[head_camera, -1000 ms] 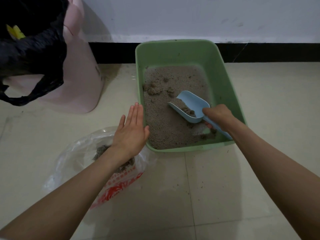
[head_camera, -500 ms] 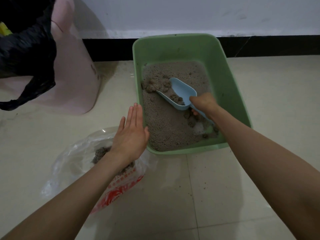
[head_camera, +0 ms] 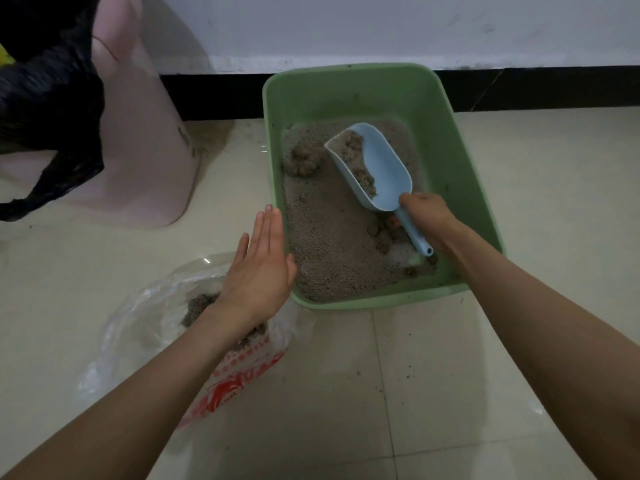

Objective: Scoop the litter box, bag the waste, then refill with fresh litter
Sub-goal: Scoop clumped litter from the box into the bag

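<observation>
- Nearest to the person, 2 bare forearms reach out over the pale tiled floor [head_camera: 433, 393], which carries scattered specks of grit.
- Under the left forearm lies a clear plastic bag [head_camera: 145, 320] with red print, crumpled flat on the tiles; a small heap of scooped clumps [head_camera: 199, 304] shows through it, partly hidden by the wrist.
- The left hand [head_camera: 258, 271] is held flat, palm down, fingers straight and pressed together, thumb out to the side. It sits just beside the near left corner of the litter box [head_camera: 460, 168]; whether the thumb touches the rim is hard to tell from this angle.
- The green litter box stands on the floor with its far end near the wall, holding a layer of grey-brown litter [head_camera: 322, 244], with a bare patch near the front right.
- The right hand [head_camera: 427, 214] grips the handle of the blue scoop [head_camera: 381, 168], fingers curled around it.
- The scoop is inside the box above the litter, its mouth pointing away, with clumps along its left side.
- 1 larger clump [head_camera: 303, 161] sits in the litter left of the scoop's mouth.
- Farther left, a pink bin [head_camera: 145, 140] stands with a black bag [head_camera: 45, 98] draped over it.
- Beyond runs a black skirting board [head_camera: 214, 95] under a white wall.
</observation>
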Available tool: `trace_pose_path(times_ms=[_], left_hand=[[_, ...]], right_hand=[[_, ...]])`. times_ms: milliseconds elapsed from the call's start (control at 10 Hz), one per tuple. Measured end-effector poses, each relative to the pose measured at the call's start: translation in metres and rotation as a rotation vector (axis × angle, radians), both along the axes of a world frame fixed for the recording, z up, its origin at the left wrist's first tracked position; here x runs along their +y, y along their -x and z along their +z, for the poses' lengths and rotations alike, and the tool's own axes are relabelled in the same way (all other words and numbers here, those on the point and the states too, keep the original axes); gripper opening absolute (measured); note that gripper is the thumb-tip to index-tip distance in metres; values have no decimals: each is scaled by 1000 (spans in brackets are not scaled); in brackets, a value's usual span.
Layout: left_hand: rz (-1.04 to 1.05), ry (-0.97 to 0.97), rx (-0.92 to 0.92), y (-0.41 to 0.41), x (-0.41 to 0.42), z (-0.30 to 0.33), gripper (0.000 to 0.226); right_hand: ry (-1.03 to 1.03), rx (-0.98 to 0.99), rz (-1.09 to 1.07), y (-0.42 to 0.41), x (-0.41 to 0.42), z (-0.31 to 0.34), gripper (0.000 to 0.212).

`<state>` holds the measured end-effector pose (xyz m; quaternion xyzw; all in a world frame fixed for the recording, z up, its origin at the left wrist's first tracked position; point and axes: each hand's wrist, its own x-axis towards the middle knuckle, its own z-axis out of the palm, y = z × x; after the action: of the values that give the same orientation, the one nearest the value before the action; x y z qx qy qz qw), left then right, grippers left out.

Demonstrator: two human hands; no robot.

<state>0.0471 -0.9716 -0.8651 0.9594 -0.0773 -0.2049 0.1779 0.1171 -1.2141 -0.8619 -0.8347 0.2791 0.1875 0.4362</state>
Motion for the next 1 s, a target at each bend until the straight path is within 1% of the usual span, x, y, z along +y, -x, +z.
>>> trace_pose_path(times_ms=[100, 200, 300, 400, 500, 600, 700, 900, 1000], left_hand=[[1, -6, 4, 0, -1, 1, 66], [-2, -7, 4, 0, -1, 1, 66], [1, -6, 7, 0, -1, 2, 66], [0, -10, 2, -1, -1, 1, 66], [3, -4, -2, 0, -1, 1, 66], [-3, 5, -10, 1, -1, 1, 66], [5, 16, -17, 1, -1, 1, 66], [2, 5, -36, 0, -1, -2, 64], [2, 4, -38, 1, -1, -6, 64]], right_hand=[[-13, -55, -37, 3, -5, 4, 35], [37, -55, 6, -1, -6, 10, 25], [130, -5, 41, -11, -8, 14, 36], [181, 47, 57, -22, -7, 16, 35], [213, 75, 84, -33, -1, 18, 27], [189, 69, 72, -42, 6, 19, 27], [153, 85, 48, -51, 14, 17, 40], [55, 76, -25, -74, 36, 9, 37], [-15, 64, -70, -88, 48, 2, 39]])
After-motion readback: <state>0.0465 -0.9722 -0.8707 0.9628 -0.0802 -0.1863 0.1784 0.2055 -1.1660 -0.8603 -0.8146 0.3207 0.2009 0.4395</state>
